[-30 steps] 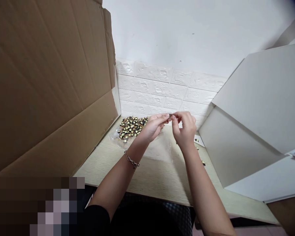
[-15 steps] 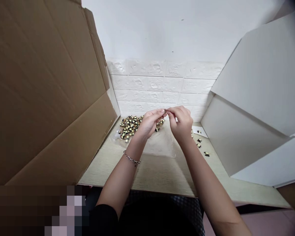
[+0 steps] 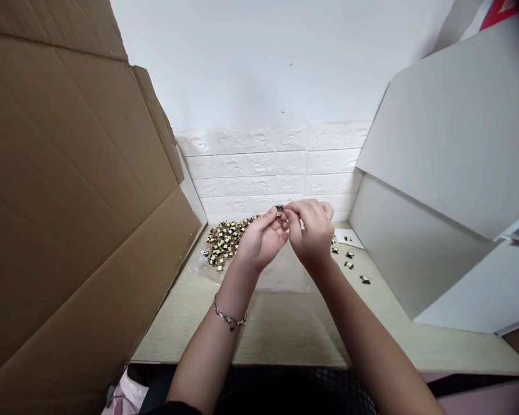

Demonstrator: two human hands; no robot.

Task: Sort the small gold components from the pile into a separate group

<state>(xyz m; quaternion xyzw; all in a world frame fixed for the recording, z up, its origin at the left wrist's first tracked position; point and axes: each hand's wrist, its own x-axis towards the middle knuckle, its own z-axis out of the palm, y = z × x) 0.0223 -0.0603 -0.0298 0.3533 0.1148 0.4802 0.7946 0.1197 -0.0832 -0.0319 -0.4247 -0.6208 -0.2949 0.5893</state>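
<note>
My left hand (image 3: 262,239) and my right hand (image 3: 313,230) meet above the desk, their fingertips pinching a small dark electronic component (image 3: 279,211). Its exact shape is partly hidden by my fingers. Behind my left hand lies a heap of several small black-and-yellow components (image 3: 225,242), possibly tiny transformers, on a clear plastic sheet (image 3: 285,276). A few loose pieces (image 3: 349,255) lie to the right of my right hand, near a white paper slip (image 3: 348,237). A chain bracelet (image 3: 229,318) circles my left wrist.
A pale wood-grain desk (image 3: 259,334) holds everything. A large brown cardboard sheet (image 3: 78,219) stands along its left side, a white panel (image 3: 424,173) on the right, and a white brick-textured wall (image 3: 259,167) at the back.
The view has swung, so the desk and hands sit lower and further left in the frame. My hands have stayed together, still pinching the small component at their fingertips.
</note>
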